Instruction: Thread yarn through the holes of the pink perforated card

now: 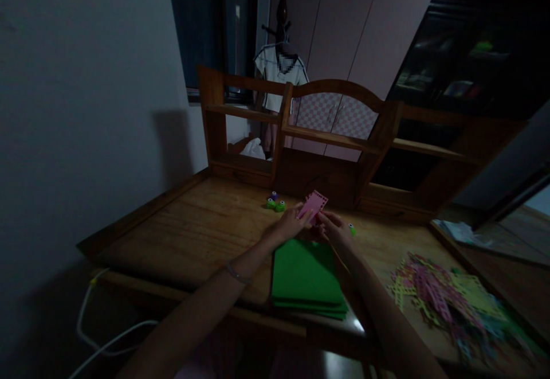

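Observation:
A small pink sheet (315,202) with a row of square holes along its far edge is held up over the desk. My left hand (293,222) grips its left side, fingers closed with the thumb on top. At its lower right edge, my right hand (334,227) pinches with closed fingers. Just below both hands lies a stack of green sheets (306,276) at the desk's front edge. Small green eyed figures (280,206) and a purple one (274,195) sit beyond my left hand. Another green figure (352,230) is partly hidden beside my right hand.
A tangled heap of pink, yellow and blue perforated strips (442,293) lies on the right of the wooden desk (193,224). A wooden shelf unit (330,135) rises along the back. A white cable (86,321) hangs at the left front corner.

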`<state>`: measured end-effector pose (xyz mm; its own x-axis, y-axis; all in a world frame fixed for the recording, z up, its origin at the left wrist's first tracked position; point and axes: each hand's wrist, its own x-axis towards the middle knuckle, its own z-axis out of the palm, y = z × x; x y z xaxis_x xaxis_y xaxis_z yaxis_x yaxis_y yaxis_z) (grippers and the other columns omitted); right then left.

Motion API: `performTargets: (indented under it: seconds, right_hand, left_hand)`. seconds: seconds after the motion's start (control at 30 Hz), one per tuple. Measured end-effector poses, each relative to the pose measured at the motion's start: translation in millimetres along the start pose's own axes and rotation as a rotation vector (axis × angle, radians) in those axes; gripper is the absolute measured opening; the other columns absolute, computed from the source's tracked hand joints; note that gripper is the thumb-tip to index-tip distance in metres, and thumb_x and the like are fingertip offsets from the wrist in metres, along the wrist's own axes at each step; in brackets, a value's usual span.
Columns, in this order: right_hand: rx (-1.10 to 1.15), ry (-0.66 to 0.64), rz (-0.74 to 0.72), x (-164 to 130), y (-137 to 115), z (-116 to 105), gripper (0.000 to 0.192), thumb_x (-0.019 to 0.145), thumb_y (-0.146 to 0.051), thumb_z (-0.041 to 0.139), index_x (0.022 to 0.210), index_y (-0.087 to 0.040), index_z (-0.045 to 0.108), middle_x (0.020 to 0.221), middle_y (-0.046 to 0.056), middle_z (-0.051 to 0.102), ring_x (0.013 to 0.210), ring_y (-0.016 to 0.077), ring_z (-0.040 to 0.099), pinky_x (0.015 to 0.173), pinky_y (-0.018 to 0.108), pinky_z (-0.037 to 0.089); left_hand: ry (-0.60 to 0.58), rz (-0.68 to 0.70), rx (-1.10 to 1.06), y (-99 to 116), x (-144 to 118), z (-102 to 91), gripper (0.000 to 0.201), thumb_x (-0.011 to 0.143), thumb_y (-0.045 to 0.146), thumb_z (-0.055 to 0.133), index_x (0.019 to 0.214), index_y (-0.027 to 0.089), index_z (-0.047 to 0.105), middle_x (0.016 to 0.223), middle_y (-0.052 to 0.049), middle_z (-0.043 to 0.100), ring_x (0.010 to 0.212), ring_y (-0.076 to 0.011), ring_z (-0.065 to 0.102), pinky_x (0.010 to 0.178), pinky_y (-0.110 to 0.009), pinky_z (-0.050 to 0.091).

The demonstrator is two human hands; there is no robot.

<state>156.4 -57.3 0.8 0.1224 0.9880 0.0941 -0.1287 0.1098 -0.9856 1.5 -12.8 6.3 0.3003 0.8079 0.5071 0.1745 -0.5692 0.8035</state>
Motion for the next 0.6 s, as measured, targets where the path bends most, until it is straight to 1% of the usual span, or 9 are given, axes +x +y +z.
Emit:
performTargets:
  seconds: [0.13,0.23,0.37,0.5,0.6]
  right_hand:
    - [-0.028,-0.024,-0.043,-1.7,2.3,-0.9,0.041,0.066,-0.045,0.071,0.096,-0.018,0.061,0.076,0.003,0.059,0.056,0.0092,0.050,0.050,0.020,0.039]
    - [-0.061,-0.029,-0.049,-3.1,1.3,-1.0,0.041,0.066,-0.044,0.071,0.095,-0.017,0.062,0.077,0.004,0.060,0.055,0.0091,0.049,0.049,0.020,0.039]
    - [-0.086,-0.019,-0.053,-2.4,1.9,-1.1,0.044,0.067,-0.044,0.070,0.101,-0.017,0.062,0.084,0.006,0.061,0.058,0.0103,0.051,0.051,0.021,0.040]
    - [-0.084,0.029,-0.056,-0.6,3.7,-1.3,0.046,0.065,-0.046,0.072,0.099,-0.017,0.063,0.082,0.006,0.061,0.055,0.0105,0.050,0.048,0.021,0.039]
    - [-0.084,0.007,-0.046,-0.4,2.9,-1.7,0.044,0.065,-0.045,0.071,0.098,-0.017,0.063,0.082,0.007,0.062,0.056,0.0122,0.052,0.049,0.023,0.041]
  left_hand:
    - [-0.042,-0.055,0.072,1.0,-0.8,-2.7,0.034,0.085,0.040,0.049,0.100,0.011,0.059,0.091,-0.008,0.064,0.085,-0.0169,0.059,0.079,-0.028,0.047]
    - [-0.058,-0.046,0.086,-0.4,-0.9,-3.8,0.034,0.085,0.039,0.048,0.101,0.011,0.059,0.090,-0.008,0.064,0.085,-0.0175,0.059,0.080,-0.029,0.046]
    - [-0.066,-0.025,0.074,-0.7,-1.4,-3.9,0.035,0.086,0.038,0.047,0.104,0.011,0.060,0.095,-0.010,0.063,0.088,-0.0184,0.058,0.081,-0.029,0.045]
    - [-0.087,-0.031,0.057,-0.8,-1.6,-3.9,0.036,0.086,0.038,0.047,0.105,0.011,0.059,0.096,-0.010,0.063,0.087,-0.0183,0.059,0.080,-0.029,0.045]
    - [-0.097,-0.029,0.045,-2.4,-1.4,-3.7,0.036,0.086,0.038,0.047,0.105,0.009,0.059,0.095,-0.011,0.063,0.086,-0.0182,0.058,0.080,-0.029,0.045]
